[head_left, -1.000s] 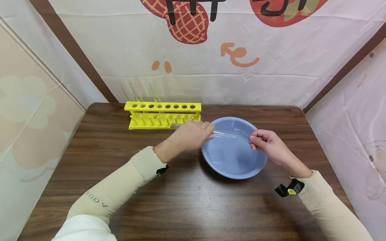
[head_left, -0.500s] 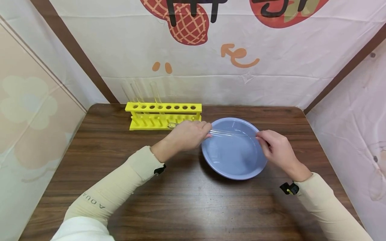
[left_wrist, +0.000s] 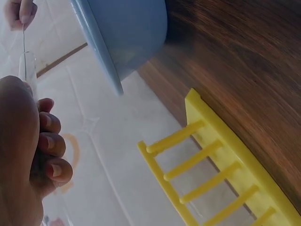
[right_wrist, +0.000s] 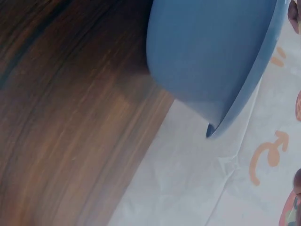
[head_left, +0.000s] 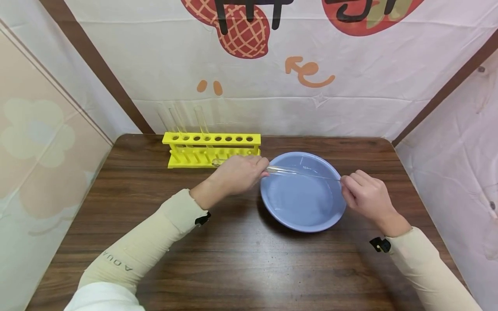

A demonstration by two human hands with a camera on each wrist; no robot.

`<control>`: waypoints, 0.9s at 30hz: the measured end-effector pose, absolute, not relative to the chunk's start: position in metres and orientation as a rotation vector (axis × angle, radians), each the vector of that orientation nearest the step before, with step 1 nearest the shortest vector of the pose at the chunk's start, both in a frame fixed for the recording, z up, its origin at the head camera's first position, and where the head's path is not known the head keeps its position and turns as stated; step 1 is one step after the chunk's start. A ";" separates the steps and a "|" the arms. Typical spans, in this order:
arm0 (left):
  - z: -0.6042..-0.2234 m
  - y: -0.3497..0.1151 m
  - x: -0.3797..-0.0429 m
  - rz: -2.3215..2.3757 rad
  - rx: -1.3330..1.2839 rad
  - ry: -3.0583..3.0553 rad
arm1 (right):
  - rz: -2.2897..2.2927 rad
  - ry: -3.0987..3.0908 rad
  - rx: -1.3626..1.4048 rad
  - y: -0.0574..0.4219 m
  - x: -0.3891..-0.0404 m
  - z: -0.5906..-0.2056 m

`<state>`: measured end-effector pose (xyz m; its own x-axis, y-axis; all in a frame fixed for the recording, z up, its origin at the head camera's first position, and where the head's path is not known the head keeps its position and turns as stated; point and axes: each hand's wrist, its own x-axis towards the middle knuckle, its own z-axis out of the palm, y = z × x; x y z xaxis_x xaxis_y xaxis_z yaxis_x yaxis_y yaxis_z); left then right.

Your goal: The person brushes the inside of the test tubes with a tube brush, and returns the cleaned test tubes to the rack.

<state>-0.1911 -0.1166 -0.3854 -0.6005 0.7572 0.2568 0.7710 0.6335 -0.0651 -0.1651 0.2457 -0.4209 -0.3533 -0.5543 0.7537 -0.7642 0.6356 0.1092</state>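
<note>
My left hand (head_left: 241,172) grips a clear glass test tube (head_left: 285,170) lying nearly level over the blue basin (head_left: 303,203). The tube's rounded end sticks out left of the hand, and its mouth points right. My right hand (head_left: 367,194), at the basin's right rim, pinches the thin wire handle of a test tube brush (head_left: 323,176). In the left wrist view the wire (left_wrist: 24,40) runs into the tube's mouth (left_wrist: 28,59). A pale stretch, apparently the bristles, shows in the tube beside the left fingers. The right wrist view shows little of the right hand.
Left of the basin, at the table's back, stands a yellow test tube rack (head_left: 212,139). Several clear test tubes (head_left: 201,121) stand upright in its left holes. A printed cloth (head_left: 350,112) hangs behind the brown wooden table (head_left: 249,268).
My right hand has moved right, drawing more wire out of the tube. The pale bristles have shifted from the tube's rounded end toward its mouth. My left hand has drifted slightly left.
</note>
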 end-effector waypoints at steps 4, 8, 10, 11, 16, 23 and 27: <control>-0.385 -0.121 -0.191 -0.091 -1.240 -2.586 | 0.304 -1.993 1.033 0.250 -0.166 -0.420; -0.386 -0.123 -0.192 -0.092 -1.251 -2.571 | 0.287 -1.926 1.045 0.253 -0.166 -0.416; -0.386 -0.124 -0.192 -0.093 -1.256 -2.573 | 0.282 -1.901 1.045 0.255 -0.166 -0.414; -0.386 -0.125 -0.192 -0.093 -1.257 -2.572 | 0.276 -1.890 1.045 0.255 -0.166 -0.413; -0.387 -0.128 -0.191 -0.108 -1.261 -2.558 | 0.270 -1.873 1.051 0.260 -0.166 -0.409; -0.389 -0.132 -0.192 -0.099 -1.257 -2.527 | 0.273 -1.858 1.064 0.266 -0.166 -0.406; -0.390 -0.135 -0.193 -0.101 -1.261 -2.485 | 0.268 -1.855 1.071 0.269 -0.166 -0.405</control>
<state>-0.1928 -0.1345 -0.3895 -0.5419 0.7684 0.3405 0.7936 0.6012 -0.0938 -0.1657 0.2694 -0.4053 -0.1720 -0.5596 0.8107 -0.7664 0.5930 0.2467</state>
